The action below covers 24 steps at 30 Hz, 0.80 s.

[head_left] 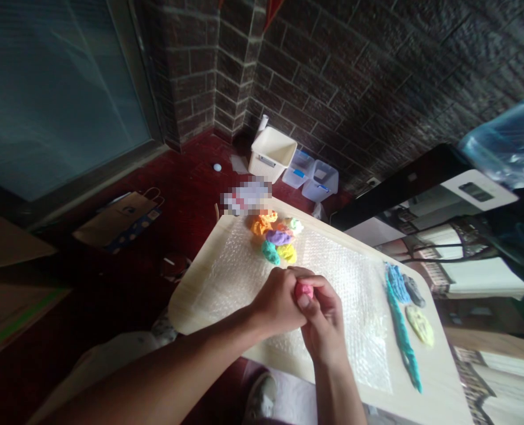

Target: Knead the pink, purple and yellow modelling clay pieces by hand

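Note:
A lump of pink modelling clay (305,290) is pressed between my two hands above the table. My left hand (277,304) is closed around its left side, most of its fingers hidden. My right hand (327,313) grips the lump from the right, thumb on top and fingers curled behind. Beyond my hands lies a cluster of clay lumps: orange (262,225), purple (279,237), green (270,252), yellow (287,254) and a pale one (294,225). On the right are a long teal clay roll (402,336), blue clay (397,283), grey clay (413,290) and pale yellow clay (420,324).
Bubble wrap (354,277) covers much of the wooden table (439,378). Past its far edge, a cream bin (273,154) and two clear plastic boxes (319,182) stand on the red floor. A paper bag (117,218) lies left; stacked goods (487,277) are at right.

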Each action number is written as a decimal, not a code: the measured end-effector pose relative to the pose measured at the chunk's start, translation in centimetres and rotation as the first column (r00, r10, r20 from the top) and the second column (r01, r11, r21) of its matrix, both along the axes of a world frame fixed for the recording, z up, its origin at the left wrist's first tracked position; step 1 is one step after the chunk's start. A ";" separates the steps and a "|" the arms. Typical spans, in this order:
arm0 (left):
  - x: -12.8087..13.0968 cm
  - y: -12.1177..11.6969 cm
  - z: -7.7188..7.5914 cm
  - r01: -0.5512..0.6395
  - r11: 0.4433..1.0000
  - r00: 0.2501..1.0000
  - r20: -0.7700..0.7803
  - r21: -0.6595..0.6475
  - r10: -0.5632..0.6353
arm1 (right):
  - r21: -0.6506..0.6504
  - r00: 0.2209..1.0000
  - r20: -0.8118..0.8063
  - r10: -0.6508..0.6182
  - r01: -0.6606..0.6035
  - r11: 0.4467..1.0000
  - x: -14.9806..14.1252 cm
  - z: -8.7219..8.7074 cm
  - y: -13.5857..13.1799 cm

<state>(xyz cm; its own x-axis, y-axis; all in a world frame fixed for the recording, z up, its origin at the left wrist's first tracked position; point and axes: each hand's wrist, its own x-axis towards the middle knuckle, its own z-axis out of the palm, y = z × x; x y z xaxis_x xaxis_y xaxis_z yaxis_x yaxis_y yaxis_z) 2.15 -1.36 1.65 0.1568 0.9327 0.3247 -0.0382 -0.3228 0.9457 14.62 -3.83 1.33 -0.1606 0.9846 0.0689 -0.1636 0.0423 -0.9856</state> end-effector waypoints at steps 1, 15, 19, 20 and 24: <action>0.0 0.0 0.0 0.009 1.000 1.000 -0.009 -0.010 -0.009 | 0.001 1.000 0.011 -0.012 0.012 1.000 0.0 -0.1 0.0; -0.3 0.2 0.1 0.148 0.952 0.988 -0.011 -0.267 -0.157 | -0.023 0.992 0.083 -0.094 0.097 0.995 1.8 0.1 1.1; -0.3 0.3 -0.3 0.135 0.952 0.982 -0.090 -0.276 -0.165 | 0.030 0.989 0.107 -0.100 0.097 0.995 1.6 0.1 1.1; -0.3 0.4 -0.4 0.126 0.955 0.981 -0.111 -0.267 -0.160 | 0.045 0.988 0.118 -0.095 0.090 0.995 1.5 0.2 1.0; -0.4 0.5 -0.5 0.057 0.975 0.973 -0.207 -0.215 -0.103 | 0.075 0.987 0.155 -0.032 0.021 0.997 1.1 0.8 0.8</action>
